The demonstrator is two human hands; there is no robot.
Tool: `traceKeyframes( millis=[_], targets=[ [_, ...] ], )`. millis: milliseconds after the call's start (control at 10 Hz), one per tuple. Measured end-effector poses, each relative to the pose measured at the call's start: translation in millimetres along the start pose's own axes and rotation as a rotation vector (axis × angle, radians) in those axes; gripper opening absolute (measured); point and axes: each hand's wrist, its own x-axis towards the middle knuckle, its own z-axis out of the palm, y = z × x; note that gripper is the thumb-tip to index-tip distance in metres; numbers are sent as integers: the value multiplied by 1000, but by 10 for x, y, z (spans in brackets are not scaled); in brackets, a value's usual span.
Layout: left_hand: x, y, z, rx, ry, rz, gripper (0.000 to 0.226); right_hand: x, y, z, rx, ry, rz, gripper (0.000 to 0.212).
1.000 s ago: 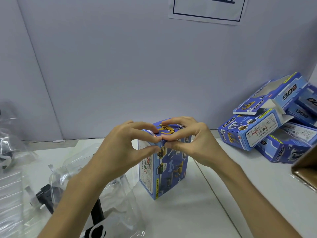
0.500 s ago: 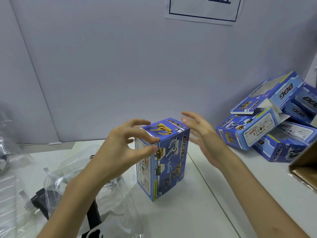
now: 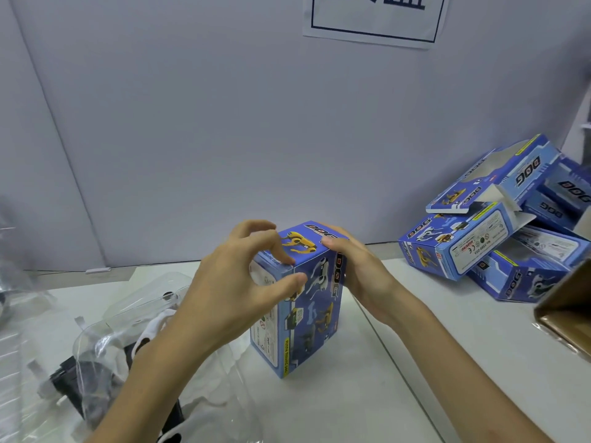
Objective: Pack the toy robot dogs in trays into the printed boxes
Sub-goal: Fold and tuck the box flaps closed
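Note:
A blue printed box [image 3: 311, 302] stands upright on the white table [image 3: 367, 394], its top flap closed and showing a yellow robot dog. My left hand [image 3: 243, 282] grips its top left corner, fingertip on the lid and thumb on the front face. My right hand [image 3: 355, 270] holds the box's upper right side, thumb on the top edge and fingers behind it. A black and white toy robot dog [image 3: 96, 372] lies in a clear plastic tray [image 3: 153, 302] at the lower left, partly hidden by my left arm.
A heap of several blue printed boxes [image 3: 499, 238], some with open flaps, lies at the right against the grey wall. A brown carton corner [image 3: 566, 314] juts in at the right edge. Clear plastic wrapping [image 3: 19, 346] covers the left side.
My right hand, lifted off and open half a second ago, has come back onto the box's upper right side. My left hand has kept its grip on the top corner.

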Motion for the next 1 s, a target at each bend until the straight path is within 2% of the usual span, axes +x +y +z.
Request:
traceKeyframes(
  millis=[100,200,300,400,500,600,700,800,900,1000],
  targets=[
    [-2,-46,25,28,31,-80,52,-8,-26,-27,-73,-17,26,40],
    [-8,-54,41,-38,36,-183,72,-26,-81,-90,-204,-19,100,34],
    [-23,14,53,-98,93,-96,73,-75,-205,-200,-271,15,271,56],
    [-72,142,123,-29,66,101,72,-125,-299,-375,-216,-18,376,80],
    [-120,195,243,207,63,307,82,-168,-345,-514,-140,-114,438,84],
    [-107,164,323,346,87,413,96,-212,-402,-558,-17,-174,397,72],
    [-54,84,353,353,107,498,111,-214,-489,-556,136,-24,305,57],
    [6,-31,358,320,119,497,108,-203,-632,-581,199,194,195,36],
    [58,-77,389,283,167,459,87,-204,-757,-691,276,514,-51,26],
    [654,-846,-254,409,210,612,85,-216,-763,-811,402,887,-345,20]
  ],
)
